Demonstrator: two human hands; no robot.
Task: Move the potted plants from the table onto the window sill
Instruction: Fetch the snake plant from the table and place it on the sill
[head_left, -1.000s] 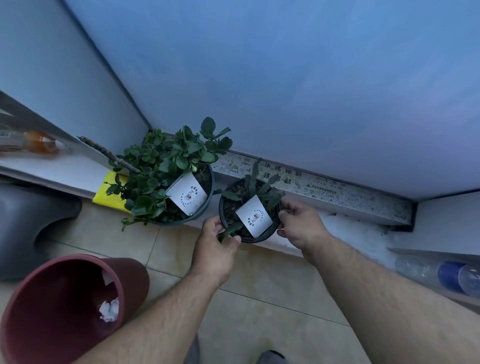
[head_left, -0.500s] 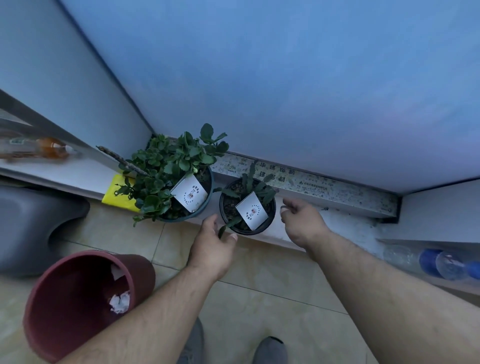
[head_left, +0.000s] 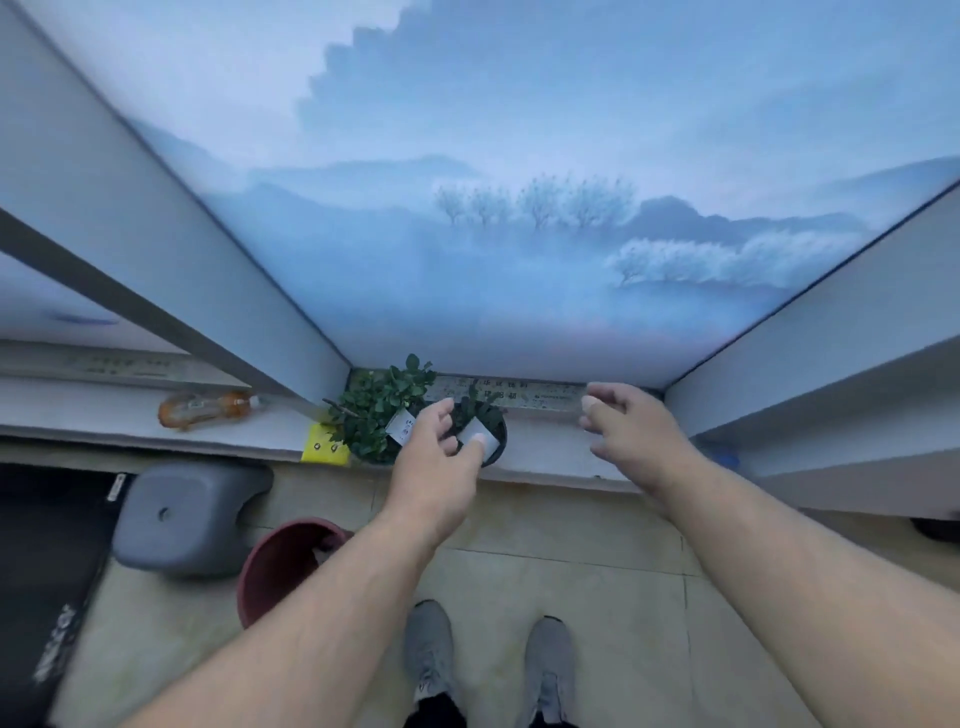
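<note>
Two potted plants stand on the pale window sill (head_left: 550, 452) below the printed window blind. The larger bushy plant (head_left: 376, 410) sits at the left, with a white label on its rim. Beside it on the right stands the small dark pot (head_left: 488, 423), partly hidden behind my left hand (head_left: 436, 457). That hand hovers in front of the small pot with loosely curved fingers and holds nothing. My right hand (head_left: 634, 428) floats over the bare sill to the right of the pot, fingers relaxed, holding nothing.
A yellow pad (head_left: 324, 449) lies under the larger plant's left side. An orange bottle (head_left: 208, 408) lies on the left sill. On the tiled floor are a grey stool (head_left: 187, 517), a dark red bin (head_left: 288, 566), a black mat (head_left: 47, 587) and my shoes (head_left: 488, 660).
Both hands have let go of the small pot, which stays on the sill. They have pulled back and apart, and the view has lifted and moved away from the sill.
</note>
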